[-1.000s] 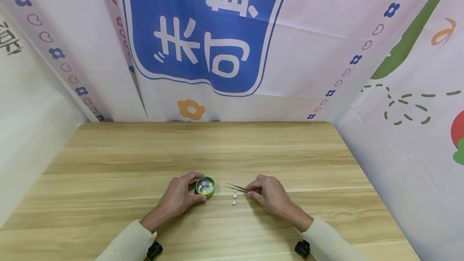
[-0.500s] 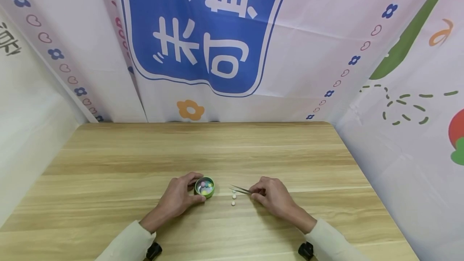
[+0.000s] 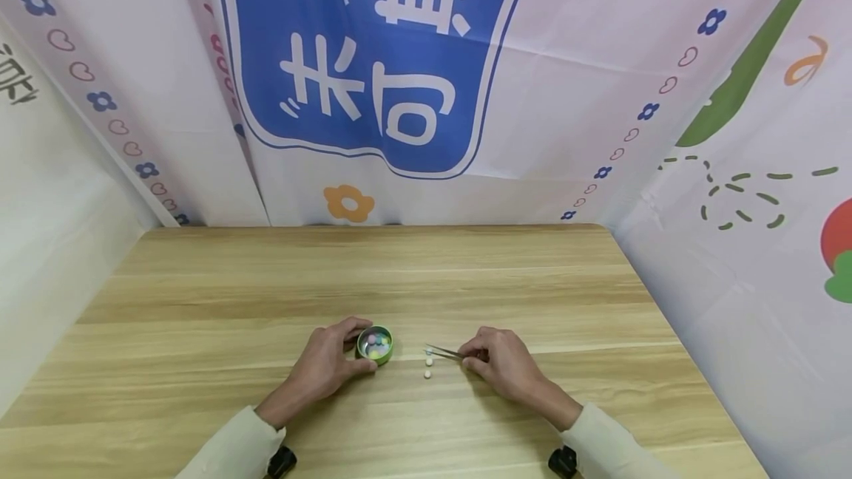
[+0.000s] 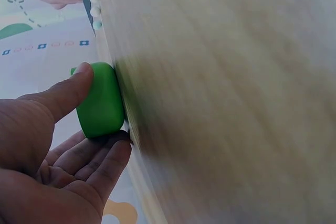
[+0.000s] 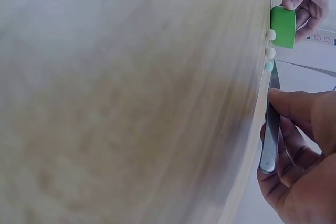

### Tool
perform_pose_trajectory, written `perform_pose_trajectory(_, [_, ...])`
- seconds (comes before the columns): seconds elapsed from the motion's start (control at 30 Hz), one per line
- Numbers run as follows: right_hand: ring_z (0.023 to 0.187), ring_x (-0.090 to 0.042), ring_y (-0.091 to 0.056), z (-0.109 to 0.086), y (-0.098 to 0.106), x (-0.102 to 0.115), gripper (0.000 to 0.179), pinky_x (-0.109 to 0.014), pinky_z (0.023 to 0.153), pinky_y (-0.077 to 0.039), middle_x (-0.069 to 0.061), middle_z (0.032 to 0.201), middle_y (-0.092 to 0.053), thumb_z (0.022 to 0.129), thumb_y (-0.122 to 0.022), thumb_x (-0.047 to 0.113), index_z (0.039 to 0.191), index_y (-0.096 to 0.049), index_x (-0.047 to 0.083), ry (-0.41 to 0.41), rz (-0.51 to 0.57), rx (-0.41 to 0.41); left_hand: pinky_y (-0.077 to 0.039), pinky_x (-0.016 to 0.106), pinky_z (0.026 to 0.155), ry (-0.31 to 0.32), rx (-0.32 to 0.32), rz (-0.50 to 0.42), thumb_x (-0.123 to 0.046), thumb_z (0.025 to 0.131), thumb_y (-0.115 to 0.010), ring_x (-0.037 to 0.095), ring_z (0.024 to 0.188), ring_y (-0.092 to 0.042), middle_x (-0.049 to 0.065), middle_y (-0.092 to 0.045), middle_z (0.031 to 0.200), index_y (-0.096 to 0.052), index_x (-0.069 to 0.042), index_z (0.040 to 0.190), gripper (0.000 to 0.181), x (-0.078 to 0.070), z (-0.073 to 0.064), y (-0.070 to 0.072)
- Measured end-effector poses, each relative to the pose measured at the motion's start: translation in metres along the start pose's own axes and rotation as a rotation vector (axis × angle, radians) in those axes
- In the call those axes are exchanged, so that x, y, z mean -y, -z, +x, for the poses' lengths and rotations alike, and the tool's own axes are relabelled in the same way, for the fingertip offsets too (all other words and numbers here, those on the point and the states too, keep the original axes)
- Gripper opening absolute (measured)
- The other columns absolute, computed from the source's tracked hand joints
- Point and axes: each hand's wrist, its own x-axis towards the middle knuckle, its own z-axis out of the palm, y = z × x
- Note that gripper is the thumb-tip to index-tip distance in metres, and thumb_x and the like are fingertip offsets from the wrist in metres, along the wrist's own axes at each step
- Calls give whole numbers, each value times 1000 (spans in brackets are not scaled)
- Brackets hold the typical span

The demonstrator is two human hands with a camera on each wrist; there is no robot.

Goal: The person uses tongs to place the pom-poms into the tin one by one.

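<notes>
My left hand (image 3: 325, 362) holds a small round green tin (image 4: 102, 103) on the table, with the thumb on its near side and the fingers at the far side. Several pastel balls (image 3: 373, 339) lie inside it, pink, yellow and teal among them. Pinched in my right hand (image 3: 504, 362) is a pair of metal tweezers (image 5: 270, 140), its tips spread apart and pointing left. A pale mint ball (image 5: 269, 66) is right at the tips; whether they touch it I cannot tell. Two whitish balls, a middle one (image 3: 429, 362) and a nearer one (image 3: 427, 375), line up below it.
The wood-grain table (image 3: 266, 279) spreads around both hands. Printed cloth walls (image 3: 532, 131) stand behind it and at both sides. Each wrist carries a black strapped device, the left one (image 3: 282, 462) and the right one (image 3: 563, 462).
The tweezers have shifted slightly right and nearer, so their tips now lie around the mint ball's place. My left hand and the tin have stayed put.
</notes>
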Motion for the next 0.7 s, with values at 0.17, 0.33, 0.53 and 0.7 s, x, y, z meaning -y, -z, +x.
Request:
perform_pose_trajectory(0.17, [65,4,-49,-1,0,-2,8,-14,58,-45,13,75,-62,82,-78,13,89,-79,17,7,-1,-5,-59,41,89,-4,-1,1,-13,71,-88,31,106,-70,15,-71,117,-64,-6,121,56,0,0,0])
perform_pose_trajectory(0.33, [65,5,-50,0,0,-4,7,-14,58,-45,13,75,-62,82,-78,13,88,-79,17,15,-5,-5,-59,41,89,-5,0,-1,-13,71,-88,31,106,-70,15,-71,117,-64,-6,121,56,1,1,0])
perform_pose_trajectory(0.53, [65,5,-50,0,0,-3,7,-14,58,-45,12,75,-62,82,-79,13,89,-79,16,18,-8,1,-59,41,89,1,0,-1,-13,71,-88,31,106,-70,15,-71,117,-64,-6,122,56,1,0,0])
perform_pose_trajectory(0.7, [65,4,-50,1,0,-2,6,-14,58,-45,12,75,-62,83,-78,13,88,-79,15,14,-4,6,-59,40,89,4,-2,1,-13,71,-88,31,106,-70,14,-71,117,-64,-6,121,56,0,0,0])
